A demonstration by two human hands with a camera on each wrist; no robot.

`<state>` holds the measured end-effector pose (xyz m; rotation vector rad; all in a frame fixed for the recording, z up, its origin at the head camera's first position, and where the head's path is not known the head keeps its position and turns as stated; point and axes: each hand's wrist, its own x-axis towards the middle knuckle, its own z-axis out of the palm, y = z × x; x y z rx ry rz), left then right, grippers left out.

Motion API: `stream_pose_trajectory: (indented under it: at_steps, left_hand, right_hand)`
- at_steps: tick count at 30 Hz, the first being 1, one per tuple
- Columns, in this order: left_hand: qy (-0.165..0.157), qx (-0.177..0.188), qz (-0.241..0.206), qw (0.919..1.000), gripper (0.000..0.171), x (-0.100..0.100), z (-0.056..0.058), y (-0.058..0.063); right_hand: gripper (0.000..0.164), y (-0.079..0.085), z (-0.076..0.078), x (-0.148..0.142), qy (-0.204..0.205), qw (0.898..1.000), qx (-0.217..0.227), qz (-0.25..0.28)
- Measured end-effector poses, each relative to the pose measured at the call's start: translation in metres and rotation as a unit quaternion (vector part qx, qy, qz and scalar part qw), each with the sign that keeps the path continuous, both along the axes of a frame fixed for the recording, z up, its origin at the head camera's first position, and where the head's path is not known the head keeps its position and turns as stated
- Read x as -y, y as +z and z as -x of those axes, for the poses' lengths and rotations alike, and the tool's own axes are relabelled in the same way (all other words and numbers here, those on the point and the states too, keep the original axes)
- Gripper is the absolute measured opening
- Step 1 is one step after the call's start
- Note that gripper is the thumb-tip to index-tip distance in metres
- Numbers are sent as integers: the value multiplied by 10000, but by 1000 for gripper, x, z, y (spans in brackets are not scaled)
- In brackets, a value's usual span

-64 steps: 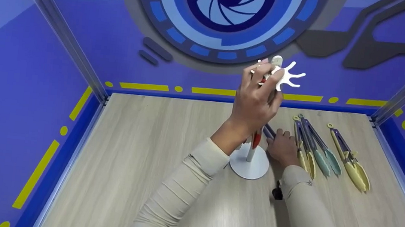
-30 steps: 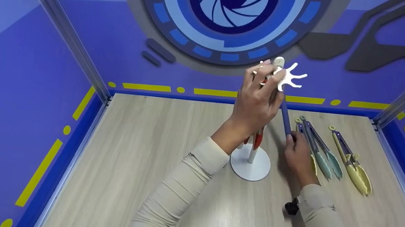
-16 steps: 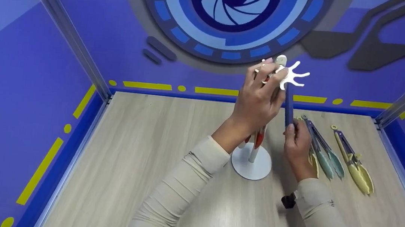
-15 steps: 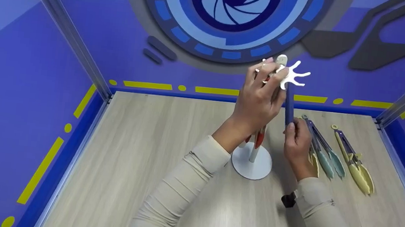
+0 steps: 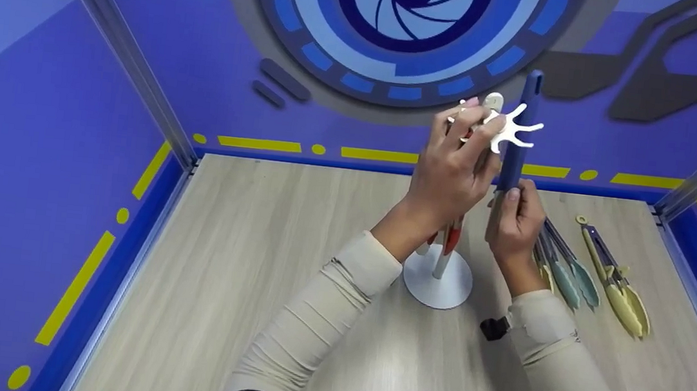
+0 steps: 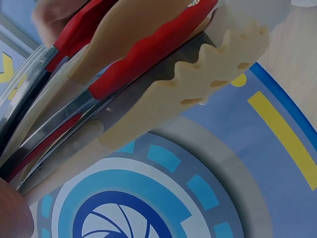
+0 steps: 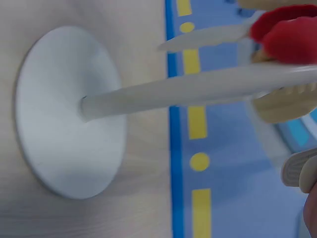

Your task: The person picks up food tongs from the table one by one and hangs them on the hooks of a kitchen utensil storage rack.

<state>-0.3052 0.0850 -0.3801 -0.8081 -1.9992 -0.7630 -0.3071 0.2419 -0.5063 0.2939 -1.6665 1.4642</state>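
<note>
My left hand [image 5: 456, 161] grips the hooked top of a white utensil stand [image 5: 436, 298]. Curved white hooks [image 5: 514, 130] fan out past its fingers. Red-tipped tongs [image 5: 452, 240] hang below that hand. In the left wrist view, the red tongs [image 6: 148, 52] hang close beside cream scalloped tongs [image 6: 193, 82]. My right hand [image 5: 517, 223] holds a blue-handled utensil [image 5: 517, 148] upright, right by the hooks. A slot shows near the top of its handle. The palm and fingers cover most of its lower part, so its kind cannot be told.
Right of the stand lie teal tongs [image 5: 567, 273] and yellow tongs [image 5: 623, 295] on the wooden table [image 5: 235, 287]. Another yellow pair is mostly hidden behind my right hand. Printed blue walls [image 5: 160, 72] enclose the table at the back and sides.
My right hand has lifted the blue-handled utensil from low beside the stand and turned it upright, its handle now rising past the hooks. My left hand has kept its grip on the stand.
</note>
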Motion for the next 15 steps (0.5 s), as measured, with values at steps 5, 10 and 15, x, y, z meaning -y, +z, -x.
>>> stream_pose_trajectory:
  at_steps: [5, 10, 15]
  left_hand:
    - [-8, -8, 17, 10000, 33, -1, 0, 1]
    - [-19, -108, -61, 9999, 32, 0, 0, 0]
    - [-35, -228, -153, 9996, 31, -1, 1, -1]
  right_hand:
    - [25, 14, 1, 4, 150, 9992, -302, 195]
    - [26, 21, -1, 10, 187, 9983, -538, 113]
    - [26, 23, -1, 10, 230, 9975, -648, 174]
